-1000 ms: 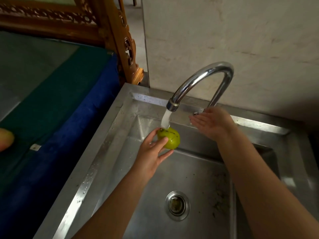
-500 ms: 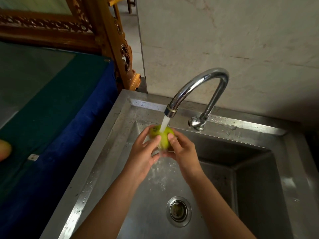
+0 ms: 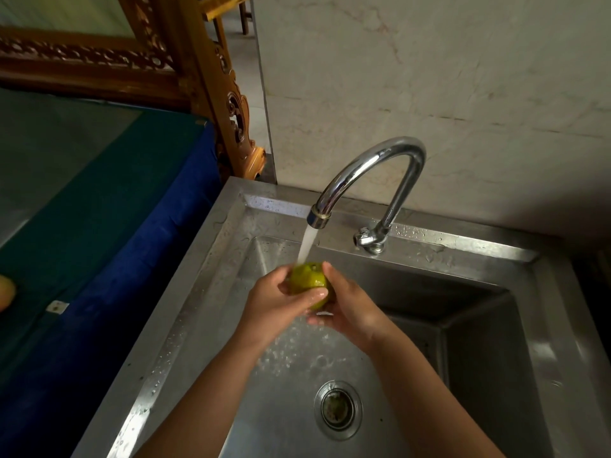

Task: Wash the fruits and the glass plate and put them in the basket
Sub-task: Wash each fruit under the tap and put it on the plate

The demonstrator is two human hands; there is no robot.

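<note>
A green fruit (image 3: 309,280) sits directly under the tap (image 3: 370,180), in the stream of water (image 3: 305,244) that falls from the spout and strikes its top. Both hands wrap it: the left hand (image 3: 274,305) cups it from the side away from the tap's base, fingers curled across its front, while the right hand (image 3: 350,309) closes on it from the side nearer the tap's base — thumb up along the fruit. The fruit is held above the steel sink (image 3: 198,292), below the spout, and water splashes onto the basin floor beneath. The drain (image 3: 337,408) lies further below the tap, toward the person. Far from the tap, at the picture's edge, part of another fruit (image 3: 6,292) rests on a green and blue cloth (image 3: 99,200).
</note>
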